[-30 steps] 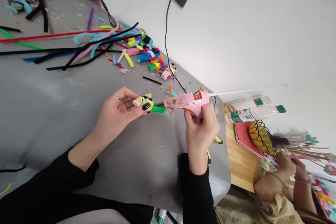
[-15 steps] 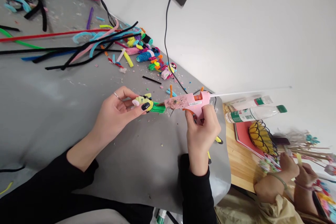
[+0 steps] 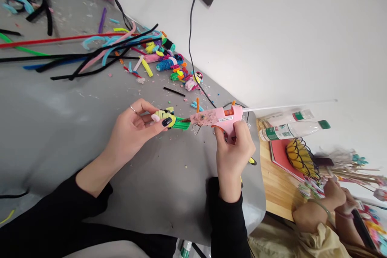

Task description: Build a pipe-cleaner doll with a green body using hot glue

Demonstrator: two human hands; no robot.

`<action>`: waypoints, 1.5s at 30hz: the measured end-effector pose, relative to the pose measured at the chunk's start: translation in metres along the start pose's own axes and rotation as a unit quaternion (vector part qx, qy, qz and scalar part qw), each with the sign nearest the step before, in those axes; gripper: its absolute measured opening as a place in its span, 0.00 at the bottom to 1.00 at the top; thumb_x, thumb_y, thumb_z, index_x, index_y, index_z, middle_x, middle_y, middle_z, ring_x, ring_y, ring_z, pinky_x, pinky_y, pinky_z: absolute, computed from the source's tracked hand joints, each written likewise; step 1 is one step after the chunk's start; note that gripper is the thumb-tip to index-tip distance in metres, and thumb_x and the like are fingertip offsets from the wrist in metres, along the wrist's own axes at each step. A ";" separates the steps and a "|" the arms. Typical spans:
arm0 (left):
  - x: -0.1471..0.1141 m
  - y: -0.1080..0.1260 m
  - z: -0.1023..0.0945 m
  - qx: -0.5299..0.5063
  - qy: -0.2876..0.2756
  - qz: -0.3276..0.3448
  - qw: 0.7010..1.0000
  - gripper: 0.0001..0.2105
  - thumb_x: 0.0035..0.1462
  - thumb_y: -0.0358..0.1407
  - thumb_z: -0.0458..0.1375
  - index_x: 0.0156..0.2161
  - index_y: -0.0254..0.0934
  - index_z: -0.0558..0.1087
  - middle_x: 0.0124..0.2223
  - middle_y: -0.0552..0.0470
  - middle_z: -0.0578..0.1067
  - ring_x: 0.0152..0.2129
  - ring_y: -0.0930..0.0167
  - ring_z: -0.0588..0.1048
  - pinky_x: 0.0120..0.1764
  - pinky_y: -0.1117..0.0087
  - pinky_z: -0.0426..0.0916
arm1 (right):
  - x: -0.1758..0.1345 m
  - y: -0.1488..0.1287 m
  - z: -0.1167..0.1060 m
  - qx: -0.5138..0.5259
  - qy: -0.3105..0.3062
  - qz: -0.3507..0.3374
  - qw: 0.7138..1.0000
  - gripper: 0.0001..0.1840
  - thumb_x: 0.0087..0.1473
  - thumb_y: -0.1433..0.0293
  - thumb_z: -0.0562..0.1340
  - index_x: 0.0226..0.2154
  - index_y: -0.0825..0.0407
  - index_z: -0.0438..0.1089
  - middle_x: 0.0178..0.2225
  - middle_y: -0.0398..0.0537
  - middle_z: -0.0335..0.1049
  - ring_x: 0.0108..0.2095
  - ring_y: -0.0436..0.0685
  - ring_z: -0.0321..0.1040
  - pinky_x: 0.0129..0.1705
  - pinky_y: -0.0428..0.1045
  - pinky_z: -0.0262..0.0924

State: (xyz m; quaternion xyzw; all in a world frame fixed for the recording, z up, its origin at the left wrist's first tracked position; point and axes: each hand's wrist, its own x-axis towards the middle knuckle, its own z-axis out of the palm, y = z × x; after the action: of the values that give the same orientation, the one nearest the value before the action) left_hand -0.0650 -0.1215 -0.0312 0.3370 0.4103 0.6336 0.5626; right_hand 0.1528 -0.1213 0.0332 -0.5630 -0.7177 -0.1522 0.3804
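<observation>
My left hand (image 3: 136, 127) pinches a small pipe-cleaner figure (image 3: 180, 123), yellow with black bits at one end and bright green at the other. Closed round the handle of a pink hot glue gun (image 3: 207, 117) is my right hand (image 3: 234, 141). The gun's nozzle points left at the green part; whether it touches is too small to tell. A long clear glue stick (image 3: 287, 105) sticks out of the gun's back. Beyond my hands lie several finished-looking pipe-cleaner figures (image 3: 166, 64) in mixed colours.
Loose pipe cleaners (image 3: 99, 54) lie across the grey table mat (image 3: 169, 193). A black cord (image 3: 191, 40) runs down the wall to the table. At right are plastic bottles (image 3: 294, 130), a black wire basket (image 3: 300, 157) and another person's hands (image 3: 340, 195).
My hands, the glue gun and the figure have barely moved. At the right, the other person's hands have shifted slightly downward.
</observation>
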 end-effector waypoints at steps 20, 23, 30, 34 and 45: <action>0.004 0.006 0.000 -0.100 0.069 0.014 0.992 0.14 0.48 0.37 0.77 0.35 0.41 0.77 0.35 0.58 0.79 0.31 0.74 0.79 0.36 0.70 0.79 | 0.023 0.052 -0.010 -0.086 -0.054 0.094 0.990 0.12 0.53 0.64 0.66 0.27 0.48 0.62 0.28 0.41 0.61 0.29 0.54 0.56 0.34 0.49 0.54; 0.005 0.008 -0.001 -0.143 0.103 0.023 0.984 0.09 0.54 0.34 0.72 0.37 0.41 0.75 0.36 0.62 0.79 0.34 0.77 0.79 0.41 0.69 0.76 | 0.025 0.082 -0.001 -0.120 -0.105 0.221 0.962 0.14 0.51 0.58 0.67 0.34 0.50 0.68 0.31 0.47 0.68 0.32 0.58 0.61 0.37 0.52 0.57; 0.004 0.011 -0.002 -0.156 0.107 0.026 0.982 0.12 0.52 0.36 0.74 0.36 0.43 0.75 0.34 0.65 0.79 0.35 0.75 0.79 0.43 0.65 0.75 | 0.027 0.085 0.009 -0.169 -0.139 0.239 0.946 0.14 0.53 0.65 0.66 0.41 0.55 0.71 0.46 0.64 0.71 0.48 0.69 0.67 0.50 0.60 0.62; 0.004 0.011 -0.003 -0.172 0.109 0.028 0.979 0.13 0.51 0.37 0.76 0.35 0.44 0.76 0.35 0.62 0.80 0.35 0.74 0.79 0.41 0.67 0.77 | 0.031 0.031 0.021 0.006 -0.170 0.043 0.984 0.12 0.62 0.72 0.59 0.47 0.51 0.74 0.47 0.56 0.72 0.49 0.63 0.69 0.54 0.59 0.63; 0.006 0.008 -0.004 -0.209 0.097 0.017 0.973 0.17 0.45 0.40 0.80 0.36 0.42 0.77 0.34 0.61 0.79 0.33 0.77 0.78 0.39 0.76 0.76 | 0.029 -0.033 0.074 0.064 -0.315 -0.086 0.943 0.06 0.62 0.76 0.63 0.38 0.48 0.72 0.48 0.52 0.71 0.47 0.62 0.64 0.51 0.56 0.67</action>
State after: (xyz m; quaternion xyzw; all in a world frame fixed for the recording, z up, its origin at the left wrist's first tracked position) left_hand -0.0731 -0.1165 -0.0263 0.1558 0.3158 0.7449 0.5667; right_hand 0.0922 -0.0638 0.0113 -0.4930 -0.8546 0.0473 0.1560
